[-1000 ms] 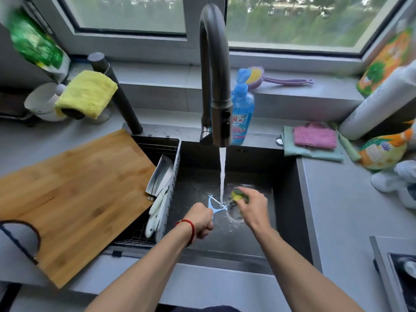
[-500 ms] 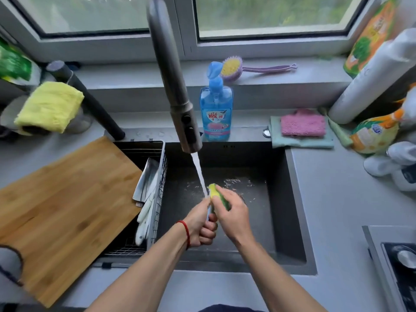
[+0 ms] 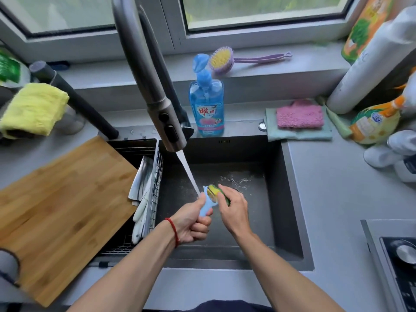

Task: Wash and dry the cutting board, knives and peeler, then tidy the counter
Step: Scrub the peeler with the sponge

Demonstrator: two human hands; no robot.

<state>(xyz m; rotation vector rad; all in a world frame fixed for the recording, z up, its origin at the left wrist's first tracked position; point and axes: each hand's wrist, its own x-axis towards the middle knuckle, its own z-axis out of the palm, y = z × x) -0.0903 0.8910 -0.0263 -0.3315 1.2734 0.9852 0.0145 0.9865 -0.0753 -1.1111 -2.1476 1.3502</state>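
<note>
My left hand (image 3: 191, 224) grips the handle of a light blue peeler (image 3: 208, 202) over the dark sink (image 3: 290, 199), its head under the running water from the faucet (image 3: 155, 91). My right hand (image 3: 234, 210) holds a yellow-green sponge (image 3: 213, 190) pressed against the peeler's head. The wooden cutting board (image 3: 60, 208) lies on the counter at left, partly over the drain rack (image 3: 155, 199). Knives with white handles (image 3: 140, 210) lie in that rack.
A blue dish soap bottle (image 3: 207, 106) stands behind the sink. Pink and green cloths (image 3: 299, 119) lie at the sink's back right. A yellow cloth (image 3: 33, 109) hangs at left. Spray bottles (image 3: 378, 122) crowd the right counter. A stove (image 3: 400, 260) sits at the lower right.
The peeler has been lifted from the sink floor up toward me and its head now shows clearly beside the sponge. The view has shifted, with the faucet leaning left.
</note>
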